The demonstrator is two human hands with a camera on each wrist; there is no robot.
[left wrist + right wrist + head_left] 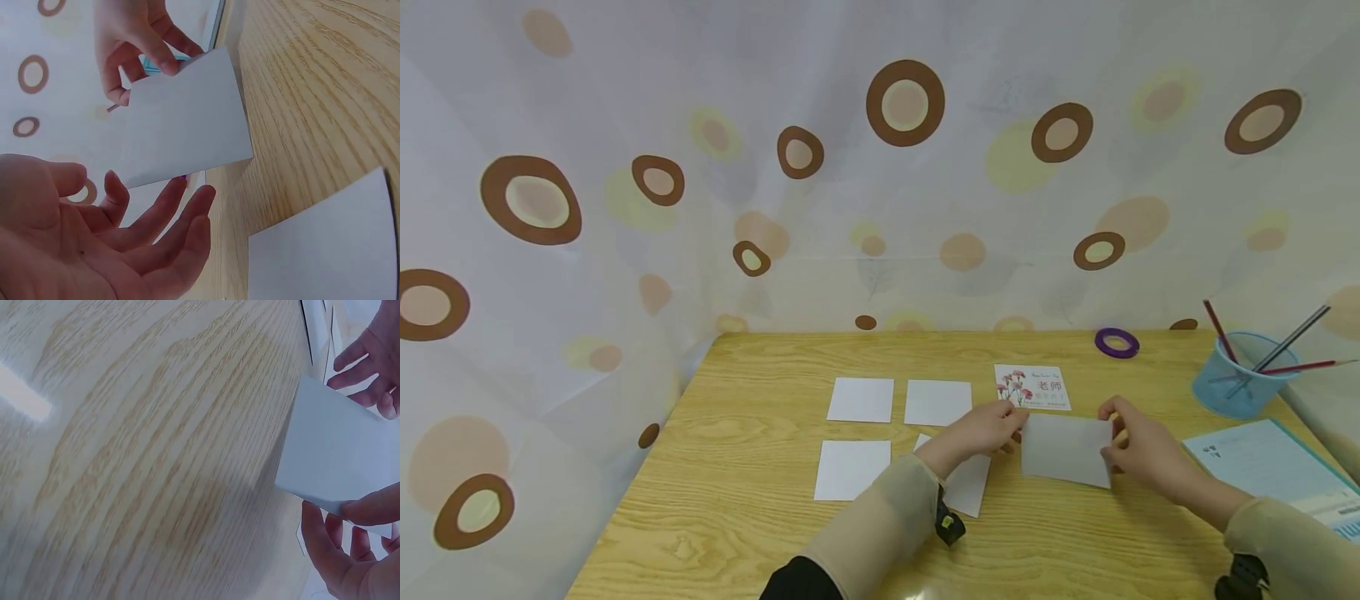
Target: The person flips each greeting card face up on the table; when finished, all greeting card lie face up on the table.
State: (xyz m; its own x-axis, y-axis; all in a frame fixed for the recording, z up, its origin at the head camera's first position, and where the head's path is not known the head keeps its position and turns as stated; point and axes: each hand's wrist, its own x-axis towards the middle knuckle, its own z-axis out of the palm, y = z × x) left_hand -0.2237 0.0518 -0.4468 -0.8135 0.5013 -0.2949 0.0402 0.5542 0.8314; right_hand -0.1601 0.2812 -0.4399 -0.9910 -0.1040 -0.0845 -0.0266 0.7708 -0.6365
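Your wooden table (737,517) spans the view, backed by a spotted curtain (625,167). At its right edge lies a blue-edged booklet (1262,458), with a blue pen cup (1240,387) holding pencils behind it. Four blank white cards (861,399) sit face down in two rows to your left, the nearest partly under your left forearm. Beyond your hands lies a flower-printed card (1032,387) face up, and farther back a purple tape ring (1116,342).

Between your hands is the white card (1066,450), lifted off the table and tilted. Your right hand (1142,450) pinches its right edge, thumb on top and fingers curled beneath. Your left hand (988,429) is at the card's left edge; the left wrist view shows its fingers (169,219) loosely spread and relaxed, palm open, near that edge without gripping it.
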